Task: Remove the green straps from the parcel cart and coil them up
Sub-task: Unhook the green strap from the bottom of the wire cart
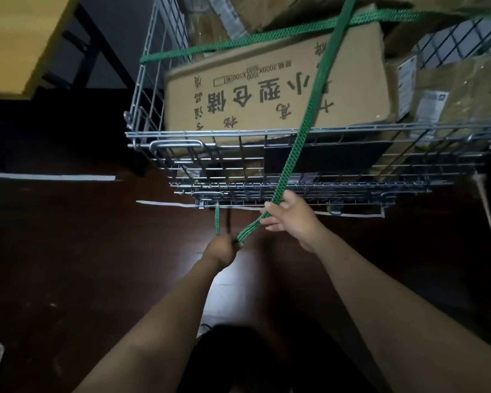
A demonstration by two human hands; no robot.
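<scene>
- Gripping a green strap (pixel 304 120) in both fists, you stand at the front of a wire parcel cart (pixel 267 154), arms stretched forward and down over a dark floor (pixel 68 251).
- Your left hand (pixel 220 248) is closed tight around the strap low down, knuckles up, wrist straight, just in front of the cart's bottom edge.
- Your right hand (pixel 288 215) is closed on the same strap a little higher and to the right, thumb on top, fingers (pixel 270 222) curled under it, the forearm angled in from the lower right.
- Between your two hands the strap runs as a short slanted length; a second short piece drops straight from the cart's lower rail to your left fist.
- Above your right hand the strap climbs steeply over the cart's front rim and across a large cardboard box (pixel 267 89) printed with black characters.
- Another green strap (pixel 238 42) crosses the load from the cart's left corner toward the upper right, lying over the box top.
- Smaller parcels (pixel 451 89) sit at the right of the box inside the cart.
- White tape lines (pixel 48 177) mark the floor to the left, where it lies open; your hands work close to the cart's lower front rail.
</scene>
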